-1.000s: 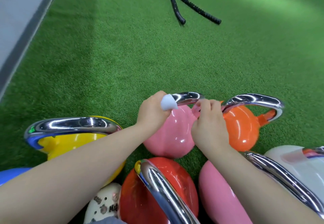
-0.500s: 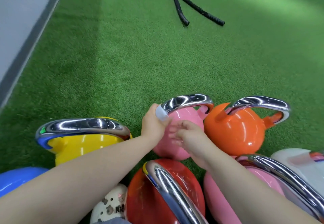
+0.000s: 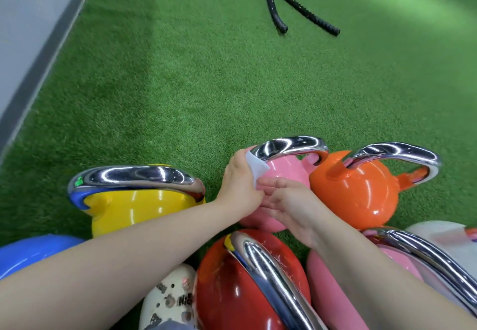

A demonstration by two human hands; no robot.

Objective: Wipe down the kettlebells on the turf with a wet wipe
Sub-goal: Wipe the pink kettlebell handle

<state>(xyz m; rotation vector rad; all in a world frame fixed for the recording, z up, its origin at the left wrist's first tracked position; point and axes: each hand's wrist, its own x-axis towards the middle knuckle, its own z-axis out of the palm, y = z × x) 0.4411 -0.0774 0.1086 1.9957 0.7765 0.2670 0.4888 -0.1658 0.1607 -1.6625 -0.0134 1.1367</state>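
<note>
Nearest me: shoe at the bottom edge of the turf, red bell beside it, blue bell far left, second pink bell and a white bell to the right.

Yellow bell stood one step out on the left.

Then the hands. Left hand was curled, pinching the wipe against the left end of the pink bell's chrome handle.

Change in the last second: right hand had come off the handle's right end and dropped onto the pink bell's near side, fingers loosely spread, holding nothing. The wipe had slid from the handle top down to its left root.

My read: handle pass about done, right hand now bracing the bell so the left can wipe the body.

Orange bell touched the pink one on its right; untouched, probably next.

No containers in view, so nothing to report there.

Far end: two rope ends lay on the turf, well apart from the bells. Grey floor ran along the left edge.
</note>
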